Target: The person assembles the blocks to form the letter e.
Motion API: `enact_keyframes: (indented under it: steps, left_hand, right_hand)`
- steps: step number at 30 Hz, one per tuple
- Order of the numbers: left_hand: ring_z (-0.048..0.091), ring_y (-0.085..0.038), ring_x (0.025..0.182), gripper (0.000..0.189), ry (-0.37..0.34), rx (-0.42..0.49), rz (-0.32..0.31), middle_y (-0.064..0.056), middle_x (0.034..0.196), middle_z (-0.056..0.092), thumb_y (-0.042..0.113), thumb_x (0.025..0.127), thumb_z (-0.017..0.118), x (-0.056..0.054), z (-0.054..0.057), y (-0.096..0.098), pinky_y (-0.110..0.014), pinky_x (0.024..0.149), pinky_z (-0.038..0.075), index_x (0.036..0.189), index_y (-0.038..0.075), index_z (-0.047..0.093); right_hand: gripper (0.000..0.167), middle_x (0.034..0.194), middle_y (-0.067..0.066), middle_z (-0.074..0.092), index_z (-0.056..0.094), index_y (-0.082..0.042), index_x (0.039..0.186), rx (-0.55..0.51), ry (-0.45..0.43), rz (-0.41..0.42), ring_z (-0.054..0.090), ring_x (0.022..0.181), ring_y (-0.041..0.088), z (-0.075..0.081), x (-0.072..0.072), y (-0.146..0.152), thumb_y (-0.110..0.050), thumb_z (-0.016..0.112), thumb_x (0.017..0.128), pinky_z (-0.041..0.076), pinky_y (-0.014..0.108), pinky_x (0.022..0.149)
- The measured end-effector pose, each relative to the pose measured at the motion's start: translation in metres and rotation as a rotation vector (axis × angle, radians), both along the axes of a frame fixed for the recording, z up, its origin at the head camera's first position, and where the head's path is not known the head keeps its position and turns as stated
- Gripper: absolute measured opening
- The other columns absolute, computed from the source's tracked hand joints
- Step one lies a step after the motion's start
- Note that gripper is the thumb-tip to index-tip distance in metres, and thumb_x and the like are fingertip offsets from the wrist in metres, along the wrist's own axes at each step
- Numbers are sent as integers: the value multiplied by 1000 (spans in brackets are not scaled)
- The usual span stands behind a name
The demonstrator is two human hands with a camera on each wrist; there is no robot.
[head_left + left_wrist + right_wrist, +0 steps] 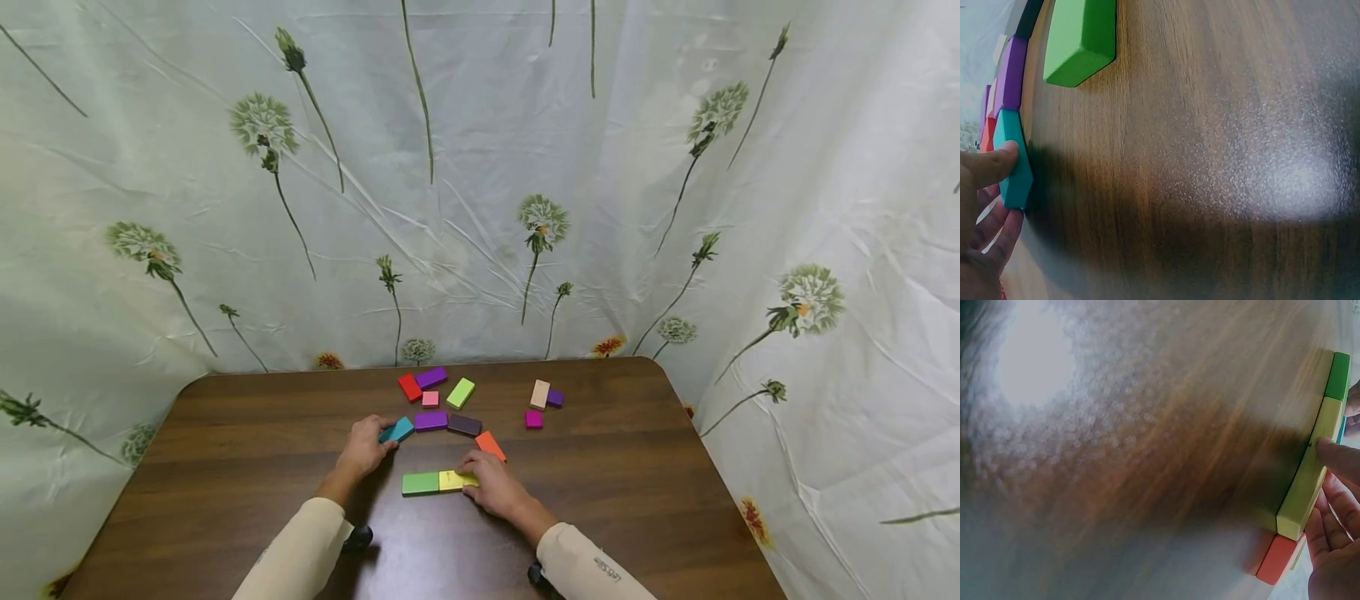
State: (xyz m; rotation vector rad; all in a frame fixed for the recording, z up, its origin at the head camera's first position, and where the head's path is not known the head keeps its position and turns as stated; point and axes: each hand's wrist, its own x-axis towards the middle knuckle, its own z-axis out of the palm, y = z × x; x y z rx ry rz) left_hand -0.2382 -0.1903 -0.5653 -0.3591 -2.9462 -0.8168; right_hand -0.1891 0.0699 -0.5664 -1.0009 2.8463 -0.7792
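Note:
My left hand (364,446) grips a teal block (397,430) at the left end of a curved row. In the left wrist view its thumb lies on the near face of the teal block (1015,165), with fingers at the end and behind. The teal block meets a purple block (431,422), followed by a dark block (464,426) and a tilted orange block (491,446). Nearer me, my right hand (495,483) pinches a yellow block (453,481), thumb on one side and fingers on the other. Its left end abuts a green block (420,484).
Behind the row lie a red block (410,387), another purple block (431,377), a small pink block (431,400) and a lime block (461,393). Farther right sit a beige block (540,394), a violet block (555,398) and a magenta block (534,419). A flowered curtain (465,225) hangs behind the table.

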Motion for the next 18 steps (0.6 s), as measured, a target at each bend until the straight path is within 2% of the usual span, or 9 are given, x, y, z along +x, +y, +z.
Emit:
enact_keyframes:
  steps: [18]
  left_hand:
    - [62,-35,95,31,-40,-24,-2,-20,101,66,6,78,78,-1,1,0,-48,84,49,105,-6,69]
  right_hand:
    - [25,100,5,65,73,-1,104,-1,-18,-15,61,97,19,-2,1,0,-6,76,80,49,29,87]
